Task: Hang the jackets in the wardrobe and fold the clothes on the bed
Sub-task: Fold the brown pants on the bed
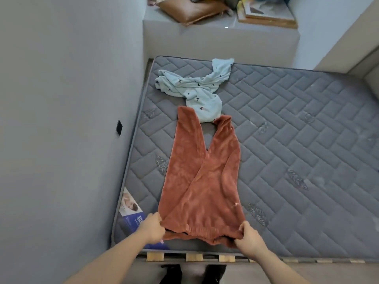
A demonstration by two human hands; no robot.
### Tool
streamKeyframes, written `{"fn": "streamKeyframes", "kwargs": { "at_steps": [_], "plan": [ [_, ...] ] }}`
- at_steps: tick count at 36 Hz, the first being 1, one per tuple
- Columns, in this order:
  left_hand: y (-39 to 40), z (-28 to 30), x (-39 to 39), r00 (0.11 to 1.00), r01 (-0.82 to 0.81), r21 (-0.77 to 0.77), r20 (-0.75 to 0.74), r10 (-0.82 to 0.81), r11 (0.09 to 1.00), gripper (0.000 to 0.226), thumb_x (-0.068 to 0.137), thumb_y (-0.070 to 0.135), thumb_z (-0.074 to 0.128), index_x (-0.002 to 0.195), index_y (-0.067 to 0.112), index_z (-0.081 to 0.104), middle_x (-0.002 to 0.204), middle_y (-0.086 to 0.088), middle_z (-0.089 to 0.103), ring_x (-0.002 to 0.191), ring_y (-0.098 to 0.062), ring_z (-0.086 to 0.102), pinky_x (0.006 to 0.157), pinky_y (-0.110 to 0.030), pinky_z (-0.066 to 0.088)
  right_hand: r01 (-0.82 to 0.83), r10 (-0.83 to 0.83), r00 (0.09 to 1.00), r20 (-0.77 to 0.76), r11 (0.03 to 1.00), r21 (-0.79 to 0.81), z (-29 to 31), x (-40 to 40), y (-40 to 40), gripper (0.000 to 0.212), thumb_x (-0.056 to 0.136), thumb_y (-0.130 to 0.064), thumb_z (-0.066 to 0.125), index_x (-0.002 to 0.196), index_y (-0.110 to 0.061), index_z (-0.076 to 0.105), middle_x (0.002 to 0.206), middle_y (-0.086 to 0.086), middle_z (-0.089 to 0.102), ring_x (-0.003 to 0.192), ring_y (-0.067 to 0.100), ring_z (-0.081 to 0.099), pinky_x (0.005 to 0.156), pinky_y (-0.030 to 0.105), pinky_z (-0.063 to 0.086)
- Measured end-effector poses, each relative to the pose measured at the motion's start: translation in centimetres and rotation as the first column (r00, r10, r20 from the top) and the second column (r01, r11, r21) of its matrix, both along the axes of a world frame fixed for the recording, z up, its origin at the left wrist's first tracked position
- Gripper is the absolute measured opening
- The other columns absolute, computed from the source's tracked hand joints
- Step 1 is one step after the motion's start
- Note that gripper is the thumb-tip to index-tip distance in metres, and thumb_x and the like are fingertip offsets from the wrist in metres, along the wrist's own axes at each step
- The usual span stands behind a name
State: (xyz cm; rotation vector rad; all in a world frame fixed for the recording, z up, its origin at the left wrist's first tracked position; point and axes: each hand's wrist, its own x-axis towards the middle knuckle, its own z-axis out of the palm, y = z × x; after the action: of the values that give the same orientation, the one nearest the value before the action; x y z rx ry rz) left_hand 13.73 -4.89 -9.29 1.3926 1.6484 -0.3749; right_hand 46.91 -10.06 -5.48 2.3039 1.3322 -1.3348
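Observation:
Rust-orange fleece trousers [201, 181] lie stretched out on the grey quilted mattress [297, 140], legs pointing away from me and crossing slightly. My left hand [152, 229] pinches the left end of the waistband at the near edge of the bed. My right hand [249, 237] grips the right end of the waistband. A crumpled light-blue garment [196, 89] with small dark bird prints lies beyond the trouser legs, touching their cuffs.
A grey wall runs along the left of the bed, with a black socket [119, 127] on it. A raised ledge [221, 37] behind the bed holds a brown cushion [192, 11] and a framed picture [268, 13]. Wooden slats [193, 257] show below the mattress.

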Motion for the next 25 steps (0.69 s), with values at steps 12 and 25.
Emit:
{"fn": "streamKeyframes", "kwargs": {
  "at_steps": [12,25],
  "plan": [
    [-7.2,-9.5,0.5,0.996,-0.09,-0.122,-0.021,0.088,0.988,0.023,0.083,0.042,0.066,0.083,0.03,0.047,0.108,0.003,0.041,0.088,-0.02,0.057,0.08,-0.029,0.04,-0.227,0.245,0.96,0.139,0.965,-0.131,-10.8,0.9,-6.0,0.026,0.093,-0.037,0.059,0.11,-0.026,0.043,0.118,0.001,0.06,0.114,0.025,0.061,0.08,0.035,0.045],
    [-13.3,-17.7,4.9,0.977,-0.208,-0.099,0.027,0.212,0.973,0.022,0.085,0.012,0.056,0.092,0.024,0.039,0.097,-0.003,0.063,0.087,-0.025,0.062,0.072,-0.033,0.043,-0.344,0.402,0.907,0.125,0.879,-0.33,-21.4,3.3,-10.3,0.06,0.095,-0.057,0.057,0.145,-0.026,0.047,0.147,0.006,0.037,0.139,0.031,0.036,0.112,0.04,0.039]
  ]
}}
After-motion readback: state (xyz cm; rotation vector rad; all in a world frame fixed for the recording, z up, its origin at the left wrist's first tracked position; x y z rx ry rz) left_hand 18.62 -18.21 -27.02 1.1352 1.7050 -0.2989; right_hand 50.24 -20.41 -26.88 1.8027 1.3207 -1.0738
